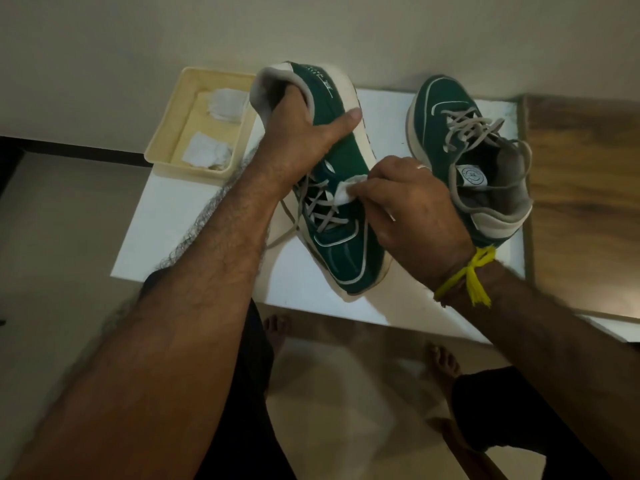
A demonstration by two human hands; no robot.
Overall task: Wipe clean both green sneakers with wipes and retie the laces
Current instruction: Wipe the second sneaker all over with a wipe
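One green sneaker [341, 161] is being gripped at its heel collar by the left hand [298, 133], fingers tucked inside. A white wipe [348, 192] is being pinched against its laces by the right hand [412, 206]. Just beyond the right hand, the other sneaker [446, 133] is being borne by the desk [207, 220].

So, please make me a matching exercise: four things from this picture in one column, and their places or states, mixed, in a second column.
Things:
1. near sneaker
2. far sneaker
3. wipe
4. tray

Places or states:
A. pinched in the right hand, pressed near the laces
B. stands alone on the white table
C. holds crumpled white wipes
D. held tilted by the left hand, fingers inside the heel opening

Pairs: 1-D, 2-B, 3-A, 4-C
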